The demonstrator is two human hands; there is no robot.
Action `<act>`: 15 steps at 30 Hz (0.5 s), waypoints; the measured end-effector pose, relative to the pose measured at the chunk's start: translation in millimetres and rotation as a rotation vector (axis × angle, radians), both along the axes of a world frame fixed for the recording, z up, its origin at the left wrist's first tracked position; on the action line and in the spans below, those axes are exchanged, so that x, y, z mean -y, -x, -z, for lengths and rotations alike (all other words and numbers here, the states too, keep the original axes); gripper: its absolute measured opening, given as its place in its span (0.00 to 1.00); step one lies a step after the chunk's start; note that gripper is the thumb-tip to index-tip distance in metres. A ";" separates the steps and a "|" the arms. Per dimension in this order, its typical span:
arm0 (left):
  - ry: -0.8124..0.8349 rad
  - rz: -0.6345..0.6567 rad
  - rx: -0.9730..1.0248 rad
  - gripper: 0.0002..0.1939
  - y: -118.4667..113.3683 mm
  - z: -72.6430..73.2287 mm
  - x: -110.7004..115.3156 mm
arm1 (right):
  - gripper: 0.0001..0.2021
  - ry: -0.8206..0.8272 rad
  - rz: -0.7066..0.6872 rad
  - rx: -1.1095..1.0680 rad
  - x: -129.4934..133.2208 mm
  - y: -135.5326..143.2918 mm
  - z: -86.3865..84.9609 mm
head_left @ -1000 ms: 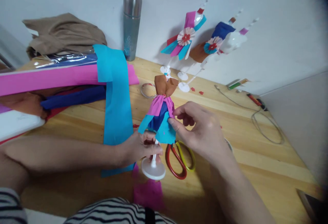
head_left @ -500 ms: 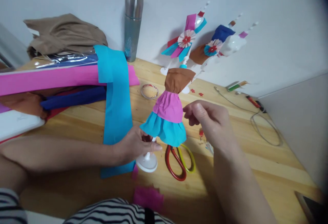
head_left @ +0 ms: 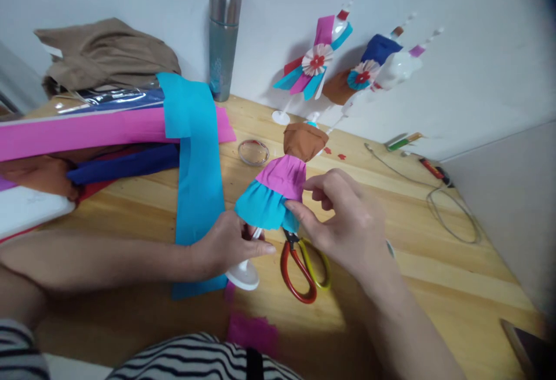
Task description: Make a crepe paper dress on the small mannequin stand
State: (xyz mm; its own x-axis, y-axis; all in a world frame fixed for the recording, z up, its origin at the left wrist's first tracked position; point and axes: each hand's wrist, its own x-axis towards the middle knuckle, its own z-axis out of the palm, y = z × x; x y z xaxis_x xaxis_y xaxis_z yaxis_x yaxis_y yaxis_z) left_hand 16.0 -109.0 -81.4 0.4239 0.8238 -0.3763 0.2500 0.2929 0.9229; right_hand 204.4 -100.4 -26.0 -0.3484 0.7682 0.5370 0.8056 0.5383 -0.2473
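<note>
A small stand [head_left: 244,276] with a white round base wears a paper dress [head_left: 282,177] with a brown top, a pink layer and a blue skirt. Just above the base, my left hand [head_left: 230,244] is closed around its stem. My right hand [head_left: 343,212] pinches the right edge of the skirt between thumb and fingers. Scissors [head_left: 299,270] with one red and one yellow handle lie below the skirt, their blades mostly hidden.
Decorated stands [head_left: 318,61] lean near the wall. A metal flask [head_left: 223,38], a clear ring [head_left: 253,152], a long blue strip [head_left: 200,194], a brown cloth [head_left: 113,53], pink paper [head_left: 87,134] and a thin cable [head_left: 456,226] surround the work area.
My right hand has moved left and now grips the skirt's edge. The dressed stand has tilted and turned slightly, its base shifting a little left.
</note>
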 end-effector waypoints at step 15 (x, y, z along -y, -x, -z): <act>0.007 0.042 -0.088 0.12 2.9 7.3 -1.4 | 0.08 -0.095 -0.056 0.208 -19.1 -0.5 27.9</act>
State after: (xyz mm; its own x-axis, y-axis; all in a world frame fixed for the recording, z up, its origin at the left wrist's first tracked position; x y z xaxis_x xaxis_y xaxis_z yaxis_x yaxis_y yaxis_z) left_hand 13.1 -107.6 -88.7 0.4235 0.8030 -0.4192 0.3421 0.2867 0.8949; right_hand 204.9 -81.2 -53.9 -0.5000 0.6938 0.5183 0.8019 0.5969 -0.0253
